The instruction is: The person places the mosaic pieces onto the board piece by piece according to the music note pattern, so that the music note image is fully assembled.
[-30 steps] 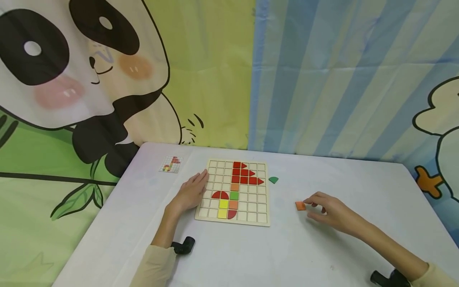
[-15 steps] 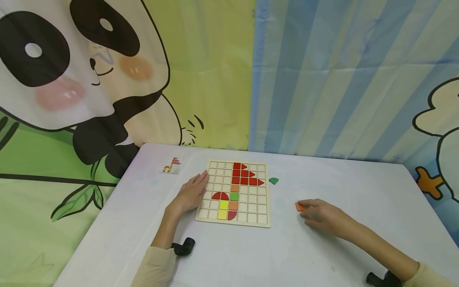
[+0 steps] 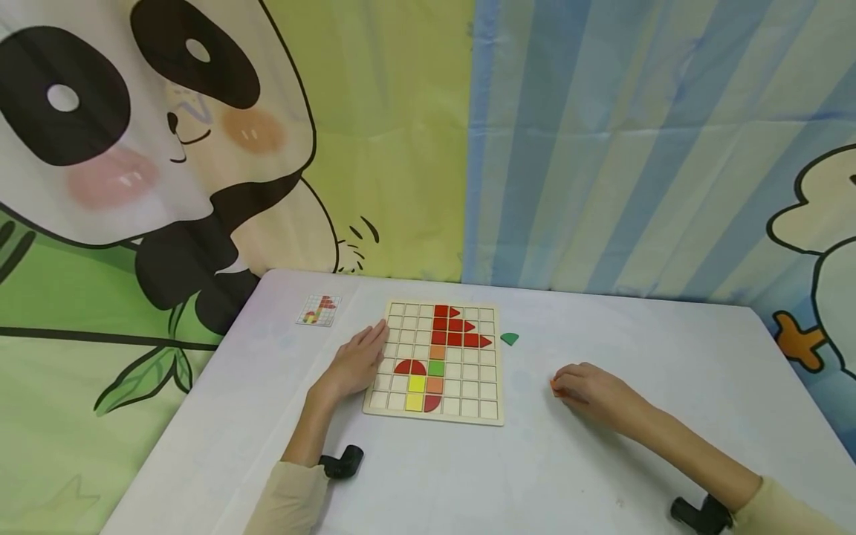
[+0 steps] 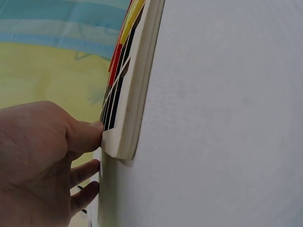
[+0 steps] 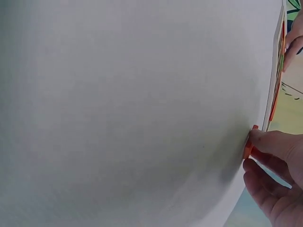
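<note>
A pale wooden grid board lies on the table, with red, orange, green and yellow tiles set in some of its squares. Along its left edge rests my left hand, fingers extended; in the left wrist view the thumb touches the rim near a corner. To the right of the board, my right hand pinches a small orange square tile between thumb and fingers, close to the tabletop. Most of that tile is hidden by the fingers in the head view.
A green quarter-circle tile lies just off the board's right edge. At the far left sits a small card printed with a coloured grid pattern. Behind the table hangs a cartoon curtain. Each wrist bears a black camera mount.
My right hand has moved slightly left over the orange tile, and its fingers have closed on it. The left hand has stayed at the board's edge.
</note>
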`<state>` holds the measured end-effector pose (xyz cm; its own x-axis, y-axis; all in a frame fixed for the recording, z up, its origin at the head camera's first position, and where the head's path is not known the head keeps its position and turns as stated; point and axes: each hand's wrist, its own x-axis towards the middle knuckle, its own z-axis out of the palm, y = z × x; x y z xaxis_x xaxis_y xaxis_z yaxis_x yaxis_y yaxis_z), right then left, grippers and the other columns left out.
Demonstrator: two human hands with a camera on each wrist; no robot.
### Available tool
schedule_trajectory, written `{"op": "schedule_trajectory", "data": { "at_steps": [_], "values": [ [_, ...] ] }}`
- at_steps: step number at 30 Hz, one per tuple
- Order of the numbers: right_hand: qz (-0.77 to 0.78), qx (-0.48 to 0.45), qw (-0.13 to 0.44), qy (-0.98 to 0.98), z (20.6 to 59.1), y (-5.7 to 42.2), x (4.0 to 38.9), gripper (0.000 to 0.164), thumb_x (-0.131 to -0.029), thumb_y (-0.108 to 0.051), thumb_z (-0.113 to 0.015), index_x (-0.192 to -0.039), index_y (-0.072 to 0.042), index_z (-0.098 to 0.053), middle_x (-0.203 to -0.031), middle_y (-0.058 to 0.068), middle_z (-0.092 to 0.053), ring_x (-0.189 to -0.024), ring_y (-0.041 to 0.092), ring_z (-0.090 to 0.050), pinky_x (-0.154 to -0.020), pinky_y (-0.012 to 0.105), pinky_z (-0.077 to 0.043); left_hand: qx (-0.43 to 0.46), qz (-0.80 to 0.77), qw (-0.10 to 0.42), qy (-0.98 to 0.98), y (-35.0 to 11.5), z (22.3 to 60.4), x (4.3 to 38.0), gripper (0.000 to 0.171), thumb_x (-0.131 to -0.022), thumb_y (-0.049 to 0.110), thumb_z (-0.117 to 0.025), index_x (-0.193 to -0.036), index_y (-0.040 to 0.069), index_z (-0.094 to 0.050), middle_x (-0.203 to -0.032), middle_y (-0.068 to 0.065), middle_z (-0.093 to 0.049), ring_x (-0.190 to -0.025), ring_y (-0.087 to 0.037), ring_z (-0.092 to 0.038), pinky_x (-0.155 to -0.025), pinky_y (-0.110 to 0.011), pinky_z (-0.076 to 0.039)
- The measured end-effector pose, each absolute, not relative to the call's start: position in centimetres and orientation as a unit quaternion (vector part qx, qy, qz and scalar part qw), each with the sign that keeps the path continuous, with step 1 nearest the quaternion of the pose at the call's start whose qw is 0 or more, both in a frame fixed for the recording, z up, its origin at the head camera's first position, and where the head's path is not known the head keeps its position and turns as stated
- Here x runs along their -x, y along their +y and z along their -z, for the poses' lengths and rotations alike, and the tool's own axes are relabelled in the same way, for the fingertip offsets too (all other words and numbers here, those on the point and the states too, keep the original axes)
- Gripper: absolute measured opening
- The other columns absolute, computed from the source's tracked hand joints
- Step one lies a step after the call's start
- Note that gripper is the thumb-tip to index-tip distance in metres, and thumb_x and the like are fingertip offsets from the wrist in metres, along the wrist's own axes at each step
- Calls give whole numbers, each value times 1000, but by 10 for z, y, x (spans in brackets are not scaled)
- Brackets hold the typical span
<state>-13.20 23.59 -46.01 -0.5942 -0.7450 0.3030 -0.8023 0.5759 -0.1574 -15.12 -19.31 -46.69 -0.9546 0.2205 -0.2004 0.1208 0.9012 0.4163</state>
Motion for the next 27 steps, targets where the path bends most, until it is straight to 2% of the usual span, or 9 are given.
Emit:
{"op": "schedule_trajectory", "data": {
  "at_steps": [7, 13, 17, 21, 27],
  "values": [
    [-176, -408, 66, -893, 461, 236, 138, 21, -71, -5, -83, -81, -19, -69, -88, -8, -68, -78, 9, -59, -66, 21, -53, -86, -205, 118, 968, -192, 468, 151, 54, -103, 19, -41, -154, 10, -25, -164, -5, -17, -151, -33, -17, -119, -59, -19],
    [-252, -371, 15, -894, 456, 213, 140, 17, -76, -6, -78, -88, -14, -70, -89, -5, -68, -78, 8, -59, -67, 23, -54, -84, -208, 119, 967, -191, 465, 150, 54, -103, 19, -42, -154, 10, -25, -164, -5, -17, -151, -33, -17, -119, -59, -19],
    [-296, -358, -30, -885, 439, 174, 138, 16, -80, -8, -74, -93, -15, -70, -93, -6, -68, -81, 10, -62, -71, 25, -56, -82, -204, 122, 968, -191, 465, 150, 54, -103, 19, -41, -154, 10, -25, -164, -4, -16, -151, -32, -16, -119, -58, -19],
    [-306, -381, -40, -872, 421, 124, 137, 14, -83, -11, -71, -96, -16, -70, -94, -7, -69, -85, 11, -62, -73, 26, -56, -80, -208, 121, 967, -192, 465, 150, 54, -103, 19, -41, -154, 10, -25, -164, -5, -16, -151, -32, -16, -119, -58, -18],
    [-271, -445, -40, -853, 414, 51, 139, 11, -86, -13, -69, -95, -11, -74, -92, -2, -69, -80, 14, -63, -71, 17, -52, -87, -208, 117, 967, -191, 466, 150, 54, -103, 18, -41, -154, 10, -25, -164, -5, -17, -151, -32, -17, -119, -59, -19]
  ]
}}
